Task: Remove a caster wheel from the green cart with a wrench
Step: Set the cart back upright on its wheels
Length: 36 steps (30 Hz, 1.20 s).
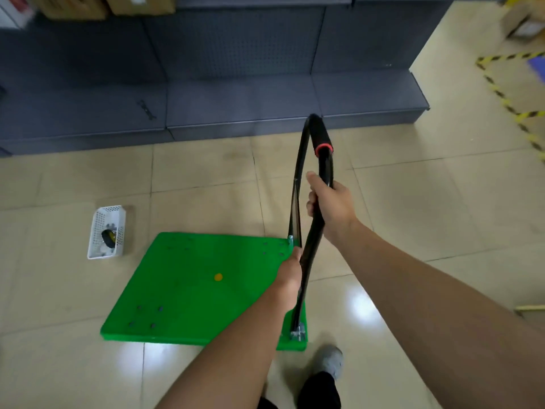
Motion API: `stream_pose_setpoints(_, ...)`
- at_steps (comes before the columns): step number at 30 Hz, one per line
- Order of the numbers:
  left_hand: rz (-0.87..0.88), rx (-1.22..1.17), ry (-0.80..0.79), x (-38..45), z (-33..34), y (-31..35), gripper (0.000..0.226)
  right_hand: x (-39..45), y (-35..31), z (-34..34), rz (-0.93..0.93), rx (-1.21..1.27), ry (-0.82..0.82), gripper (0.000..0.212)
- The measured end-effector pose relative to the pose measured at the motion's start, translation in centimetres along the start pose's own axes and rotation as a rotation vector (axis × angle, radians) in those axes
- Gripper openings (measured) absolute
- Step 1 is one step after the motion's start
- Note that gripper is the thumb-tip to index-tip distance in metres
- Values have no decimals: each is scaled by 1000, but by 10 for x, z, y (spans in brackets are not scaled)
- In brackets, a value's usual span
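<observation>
Both hands (330,202) grip the green cart's (191,284) handle (309,246).

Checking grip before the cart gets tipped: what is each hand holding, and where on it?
Right hand grips the black handle on its near tube, below the red ring. Left hand is low by the same tube at the green cart deck; its grip is hidden.

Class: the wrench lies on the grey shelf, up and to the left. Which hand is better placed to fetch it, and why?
Probably the left hand. It holds the cart handle low, on the side nearer the wrench. The right hand grips the handle higher and steadies the green cart; reaching from there would mean crossing over.
</observation>
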<state>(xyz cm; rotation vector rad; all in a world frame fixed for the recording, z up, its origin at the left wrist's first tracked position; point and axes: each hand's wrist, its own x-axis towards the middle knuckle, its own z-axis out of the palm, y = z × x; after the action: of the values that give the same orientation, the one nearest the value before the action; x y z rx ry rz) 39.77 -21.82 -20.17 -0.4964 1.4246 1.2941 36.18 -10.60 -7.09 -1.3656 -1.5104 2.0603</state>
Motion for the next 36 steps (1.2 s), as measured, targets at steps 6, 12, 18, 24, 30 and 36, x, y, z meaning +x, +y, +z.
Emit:
stream_pose_setpoints(6,-6,94,111,-50,1,-62,35,-56,-8,-23,323,-97,-45,25)
stream_pose_setpoints(12,-44,176,120,-107,4,-103,32,-106,21,-58,528,-195,-176,32)
stream_pose_setpoints(18,-29,103,-167,-176,16,-148,26,-164,76,-100,671,-413,-202,30)
stream_pose_setpoints(24,-8,56,-106,-199,27,-178,34,-186,97,-128,571,-633,-248,25)
stream_pose_setpoints(30,-47,-163,-110,-194,30,-165,39,-173,86,-132,462,-566,-212,43)
stream_pose_setpoints(36,91,-102,-170,-176,55,-121,52,-129,67,-112,312,-483,-136,47)
